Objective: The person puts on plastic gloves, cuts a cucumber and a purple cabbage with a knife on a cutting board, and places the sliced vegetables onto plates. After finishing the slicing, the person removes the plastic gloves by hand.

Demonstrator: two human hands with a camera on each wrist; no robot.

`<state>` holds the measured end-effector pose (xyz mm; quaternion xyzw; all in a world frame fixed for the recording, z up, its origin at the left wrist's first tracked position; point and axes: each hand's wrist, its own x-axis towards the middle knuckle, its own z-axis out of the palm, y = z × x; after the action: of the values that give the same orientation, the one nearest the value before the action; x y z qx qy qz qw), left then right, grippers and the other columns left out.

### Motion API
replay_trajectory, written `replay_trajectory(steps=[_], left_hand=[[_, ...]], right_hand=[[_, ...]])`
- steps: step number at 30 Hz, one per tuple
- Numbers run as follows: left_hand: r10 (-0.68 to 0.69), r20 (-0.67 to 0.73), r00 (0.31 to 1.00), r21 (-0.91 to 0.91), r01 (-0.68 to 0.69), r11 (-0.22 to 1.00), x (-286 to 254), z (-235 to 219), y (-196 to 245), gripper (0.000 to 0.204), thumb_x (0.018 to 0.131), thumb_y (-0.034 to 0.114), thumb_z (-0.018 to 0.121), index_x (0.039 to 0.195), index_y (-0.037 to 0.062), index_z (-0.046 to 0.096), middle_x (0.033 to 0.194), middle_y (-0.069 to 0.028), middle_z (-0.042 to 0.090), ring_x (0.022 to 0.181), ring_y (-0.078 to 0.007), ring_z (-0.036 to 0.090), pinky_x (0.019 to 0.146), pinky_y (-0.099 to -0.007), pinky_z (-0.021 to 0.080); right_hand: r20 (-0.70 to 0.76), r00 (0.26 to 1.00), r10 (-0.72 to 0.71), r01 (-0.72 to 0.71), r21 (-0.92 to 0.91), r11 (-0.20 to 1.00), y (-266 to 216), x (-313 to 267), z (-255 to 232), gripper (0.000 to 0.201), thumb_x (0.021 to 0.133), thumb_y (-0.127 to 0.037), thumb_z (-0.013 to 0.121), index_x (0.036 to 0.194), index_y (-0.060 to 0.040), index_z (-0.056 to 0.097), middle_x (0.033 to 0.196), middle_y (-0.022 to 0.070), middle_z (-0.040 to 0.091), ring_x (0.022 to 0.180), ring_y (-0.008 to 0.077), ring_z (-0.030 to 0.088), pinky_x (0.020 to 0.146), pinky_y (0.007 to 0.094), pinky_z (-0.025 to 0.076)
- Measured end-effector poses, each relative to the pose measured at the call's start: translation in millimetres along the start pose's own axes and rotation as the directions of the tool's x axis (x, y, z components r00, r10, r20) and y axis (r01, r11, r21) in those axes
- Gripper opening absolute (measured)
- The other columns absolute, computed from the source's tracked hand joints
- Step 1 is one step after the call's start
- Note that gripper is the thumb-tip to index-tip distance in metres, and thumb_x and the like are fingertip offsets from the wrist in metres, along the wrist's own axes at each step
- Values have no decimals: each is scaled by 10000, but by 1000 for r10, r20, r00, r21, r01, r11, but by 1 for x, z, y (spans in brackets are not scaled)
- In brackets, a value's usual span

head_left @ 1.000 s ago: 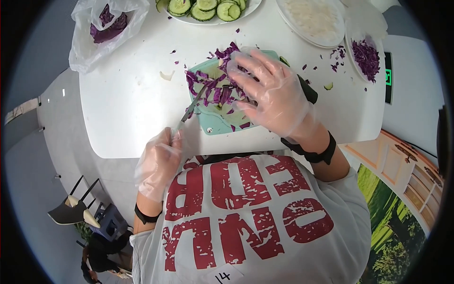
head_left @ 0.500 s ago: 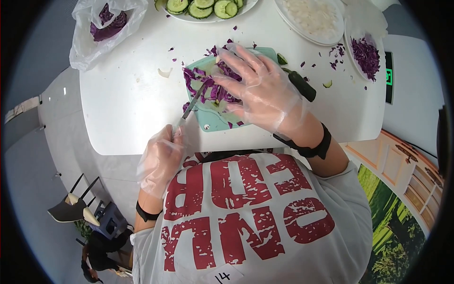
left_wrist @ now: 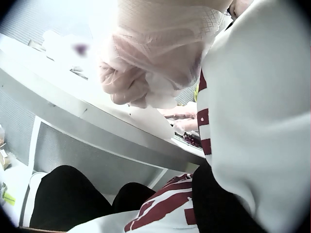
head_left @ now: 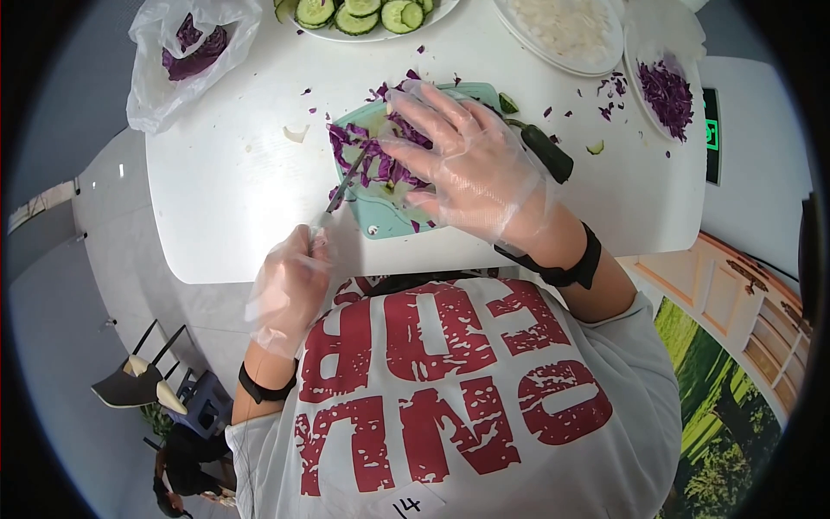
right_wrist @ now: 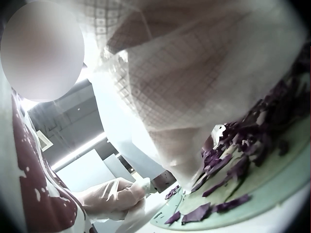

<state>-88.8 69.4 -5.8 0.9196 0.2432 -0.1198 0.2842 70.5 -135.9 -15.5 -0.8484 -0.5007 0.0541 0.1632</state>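
In a clear plastic glove, my left hand (head_left: 292,281) grips the handle of a knife (head_left: 344,188) at the table's front edge. Its blade points away from me, with the tip among chopped purple cabbage (head_left: 350,137) on a green cutting board (head_left: 389,223). My gloved right hand (head_left: 475,173) lies over the cabbage with its fingers spread, hiding part of the pile. The left wrist view shows curled fingers (left_wrist: 127,90) in the loose glove. From the right wrist, cabbage pieces (right_wrist: 238,170) show beside and under the hand.
A dark green cucumber piece (head_left: 546,154) lies right of the board. Farther back are a plate of cucumber slices (head_left: 359,19), a plate of pale slices (head_left: 562,30), shredded cabbage (head_left: 666,97) on another plate, and a bag (head_left: 156,95) with a cabbage chunk. Scraps dot the table.
Over the cabbage, my right hand has shifted a little to the left. My left hand keeps its grip on the knife, whose tip stays among the cabbage pieces.
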Motion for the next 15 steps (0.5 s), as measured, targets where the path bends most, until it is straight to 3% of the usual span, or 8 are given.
replay_trajectory(steps=[2,8,10,15], left_hand=[[117,-19,993,52,-116,992,1,0,-2,282,945,195,563,740,12,501,637,-238,523,599,-417,532,543,-452,420],[119,-1,993,69,-119,991,2,3,-6,235,917,158,570,742,8,523,651,-243,553,619,-426,577,554,-464,451],[145,0,989,78,-144,986,3,1,-4,229,917,156,567,748,6,529,658,-249,563,626,-431,585,560,-467,456],[155,14,988,111,-155,982,3,0,3,209,919,152,552,774,1,544,686,-266,589,654,-445,601,573,-480,465]], right_hand=[[-8,1000,-10,10,1,1000,-2,1,0,507,836,-380,664,1293,-167,610,1485,93,411,1422,296,278,1127,450,261],[-7,1000,-13,13,-1,1000,-4,1,6,483,846,-392,653,1274,-168,633,1507,104,387,1420,289,272,1130,447,255],[-47,999,-2,3,16,1000,-6,1,7,498,796,-350,724,1250,-165,632,1475,109,405,1404,315,325,1093,460,338],[-28,1000,-10,10,-6,1000,-5,3,2,474,806,-362,711,1239,-177,653,1489,101,399,1409,303,321,1095,454,335]])
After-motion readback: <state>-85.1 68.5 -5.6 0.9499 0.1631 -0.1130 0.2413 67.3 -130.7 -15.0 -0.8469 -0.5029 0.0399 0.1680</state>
